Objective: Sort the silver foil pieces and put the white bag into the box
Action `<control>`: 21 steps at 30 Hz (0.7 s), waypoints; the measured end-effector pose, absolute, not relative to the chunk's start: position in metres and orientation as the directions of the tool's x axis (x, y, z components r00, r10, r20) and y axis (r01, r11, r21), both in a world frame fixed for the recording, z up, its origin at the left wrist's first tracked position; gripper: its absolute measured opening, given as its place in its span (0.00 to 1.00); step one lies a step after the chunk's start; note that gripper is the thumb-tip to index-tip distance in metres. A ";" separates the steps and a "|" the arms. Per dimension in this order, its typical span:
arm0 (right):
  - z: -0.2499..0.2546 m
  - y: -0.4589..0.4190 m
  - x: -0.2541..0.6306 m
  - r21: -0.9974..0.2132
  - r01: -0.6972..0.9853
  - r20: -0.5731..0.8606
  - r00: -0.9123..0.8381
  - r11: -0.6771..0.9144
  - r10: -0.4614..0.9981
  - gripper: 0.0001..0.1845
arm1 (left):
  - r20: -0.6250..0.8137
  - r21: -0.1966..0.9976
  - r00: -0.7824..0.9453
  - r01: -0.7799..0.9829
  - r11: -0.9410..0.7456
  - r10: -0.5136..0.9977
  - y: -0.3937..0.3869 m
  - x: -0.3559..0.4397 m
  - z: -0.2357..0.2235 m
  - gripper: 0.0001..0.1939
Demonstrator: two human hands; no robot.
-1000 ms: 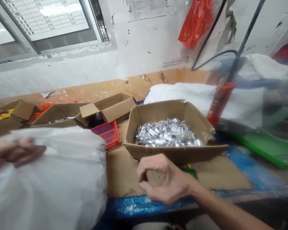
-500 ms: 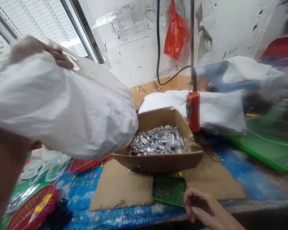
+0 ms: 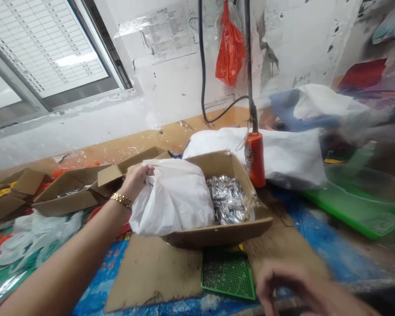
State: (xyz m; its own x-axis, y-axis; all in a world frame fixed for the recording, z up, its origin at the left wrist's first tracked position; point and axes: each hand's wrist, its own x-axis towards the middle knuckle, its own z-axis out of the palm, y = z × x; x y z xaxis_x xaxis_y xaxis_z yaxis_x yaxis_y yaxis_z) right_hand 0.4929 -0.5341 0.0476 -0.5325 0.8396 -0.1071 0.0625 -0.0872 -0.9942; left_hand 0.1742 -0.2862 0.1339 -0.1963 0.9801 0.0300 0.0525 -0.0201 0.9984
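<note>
Gripping the white bag [image 3: 173, 197], now lowered into the box [image 3: 217, 232], the left hand [image 3: 136, 180] stays closed; right hand [image 3: 292, 285] blurred, unclear.

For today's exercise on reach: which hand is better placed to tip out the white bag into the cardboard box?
Probably the left hand: it already grips the white bag over the cardboard box.
</note>
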 end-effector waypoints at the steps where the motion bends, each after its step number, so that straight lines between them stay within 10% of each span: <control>1: 0.072 -0.515 0.490 -0.994 0.096 -0.017 -0.557 0.044 0.830 0.13 | 0.042 0.999 -0.209 0.036 -0.036 0.977 -0.282 0.171 0.136 0.08; 5: 0.143 -0.406 0.457 -0.785 0.371 0.304 -0.468 0.497 0.830 0.12 | 0.074 0.997 -0.187 -0.002 -0.075 0.980 -0.273 0.164 0.147 0.08; 10: 0.109 -0.272 0.388 -0.333 0.815 0.209 -0.426 0.474 0.880 0.41 | 0.086 0.996 -0.090 0.024 -0.085 0.992 -0.287 0.157 0.131 0.03; 16: 0.028 -0.234 0.334 -0.248 0.865 0.036 -0.442 0.436 0.897 0.30 | 0.160 0.978 0.123 0.112 -0.174 0.979 -0.301 0.150 0.113 0.06; 21: 0.063 -0.249 0.363 -0.230 0.816 0.049 -0.534 0.530 0.844 0.27 | 0.164 0.962 0.112 0.204 -0.184 0.980 -0.298 0.124 0.129 0.09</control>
